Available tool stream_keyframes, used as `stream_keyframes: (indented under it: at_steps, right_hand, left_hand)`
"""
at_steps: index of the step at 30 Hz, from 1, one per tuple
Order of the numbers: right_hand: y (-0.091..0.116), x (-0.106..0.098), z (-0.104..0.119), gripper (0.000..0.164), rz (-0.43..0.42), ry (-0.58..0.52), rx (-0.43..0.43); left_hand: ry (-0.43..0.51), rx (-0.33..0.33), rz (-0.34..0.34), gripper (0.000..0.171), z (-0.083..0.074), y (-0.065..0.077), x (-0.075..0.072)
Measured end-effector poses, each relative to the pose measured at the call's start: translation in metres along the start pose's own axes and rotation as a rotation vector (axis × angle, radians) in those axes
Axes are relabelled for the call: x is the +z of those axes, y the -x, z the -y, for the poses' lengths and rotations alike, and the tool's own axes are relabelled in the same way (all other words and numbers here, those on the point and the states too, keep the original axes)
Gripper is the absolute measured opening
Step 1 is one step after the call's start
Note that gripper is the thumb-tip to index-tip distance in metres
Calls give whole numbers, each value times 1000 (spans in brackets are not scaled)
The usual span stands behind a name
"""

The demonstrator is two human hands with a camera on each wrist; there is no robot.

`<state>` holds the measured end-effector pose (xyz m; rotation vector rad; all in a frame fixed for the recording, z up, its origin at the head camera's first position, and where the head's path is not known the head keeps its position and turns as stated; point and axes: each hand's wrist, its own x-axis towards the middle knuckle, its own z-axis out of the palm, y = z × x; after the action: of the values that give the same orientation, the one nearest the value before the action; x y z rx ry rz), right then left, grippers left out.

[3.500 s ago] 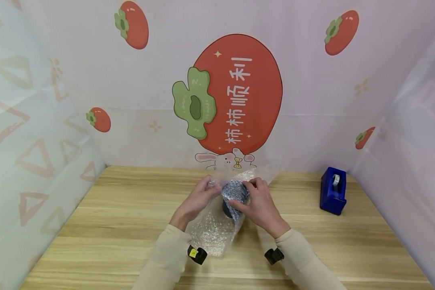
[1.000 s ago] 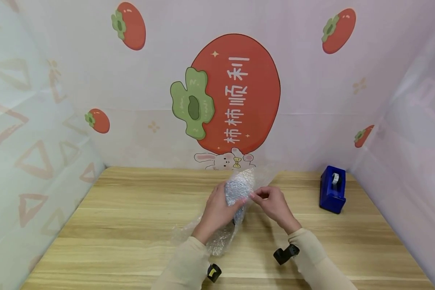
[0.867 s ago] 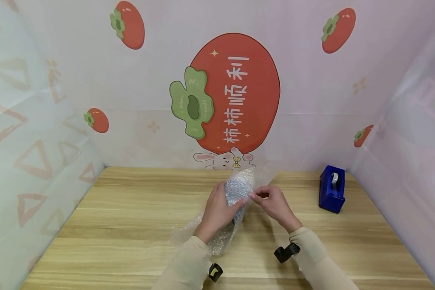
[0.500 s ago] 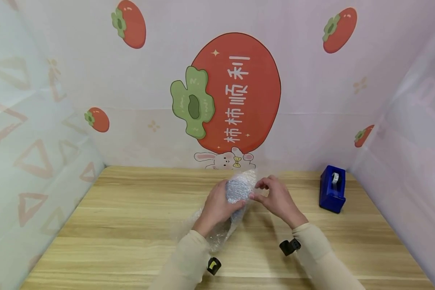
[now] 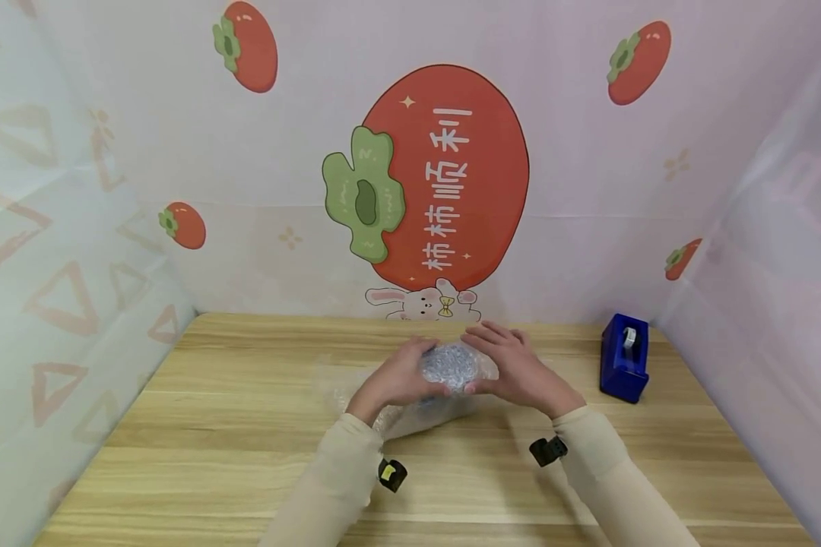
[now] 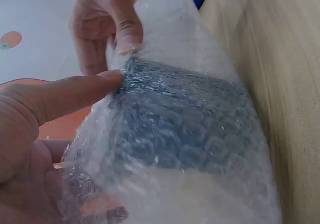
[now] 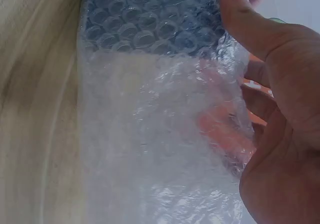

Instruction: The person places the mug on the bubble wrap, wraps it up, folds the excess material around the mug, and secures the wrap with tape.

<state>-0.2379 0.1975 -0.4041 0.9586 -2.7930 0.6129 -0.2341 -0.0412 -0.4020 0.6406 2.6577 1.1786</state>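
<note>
A dark blue, round-topped object (image 5: 450, 366) stands on the wooden table inside clear bubble wrap (image 5: 445, 414); its exact kind is hidden by the wrap. My left hand (image 5: 398, 378) curves round its left side, thumb in front and fingers behind. On the right side my right hand (image 5: 520, 372) does the same, its thumb near the left one. In the left wrist view the left thumb presses the upper edge of the wrap over the dark object (image 6: 175, 119). The right wrist view has the right fingers partly behind the loose wrap (image 7: 150, 129), thumb at its edge.
A blue tape dispenser (image 5: 625, 358) with a roll of tape stands at the back right of the wooden table (image 5: 212, 425). A printed cloth backdrop (image 5: 575, 258) rises behind the table and along both sides.
The right hand has gone from pinching the wrap's right edge to curving round the bundle. The wrap's tail, earlier pointing toward the front, now spreads to both sides, and its upper flap is down.
</note>
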Motion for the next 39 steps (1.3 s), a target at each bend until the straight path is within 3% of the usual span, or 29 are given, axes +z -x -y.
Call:
stream_keyframes:
  at_steps: [9, 21, 32, 39]
  right_hand:
    - [6, 16, 5, 72, 1, -126, 39]
    - [12, 30, 20, 74, -23, -113, 72]
    - [16, 25, 21, 74, 23, -97, 37]
    - [19, 18, 17, 76, 46, -93, 40]
  left_hand:
    - [41, -10, 13, 81, -1, 8, -7]
    - [15, 52, 39, 72, 1, 15, -13]
    - [-29, -13, -79, 82, -1, 20, 4]
    - [-118, 45, -114, 78, 2, 21, 11]
